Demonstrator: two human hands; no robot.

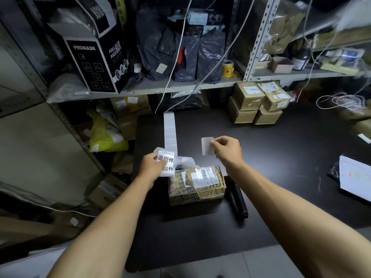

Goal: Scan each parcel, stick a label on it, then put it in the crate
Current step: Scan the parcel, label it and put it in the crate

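A brown paper-wrapped parcel with a white shipping label lies on the black table in front of me. My left hand grips a strip of white labels printed with black characters, just left of and above the parcel. The strip's backing runs away from me across the table. My right hand pinches one peeled white label in the air above the parcel's far side. A black handheld scanner lies on the table right beside the parcel.
Several stacked cardboard boxes stand at the table's far edge. Metal shelving behind holds black bags, a mask box and a yellow sticker roll. A white-labelled flat parcel lies at the right. Cables hang down. Bags and boxes crowd the floor at the left.
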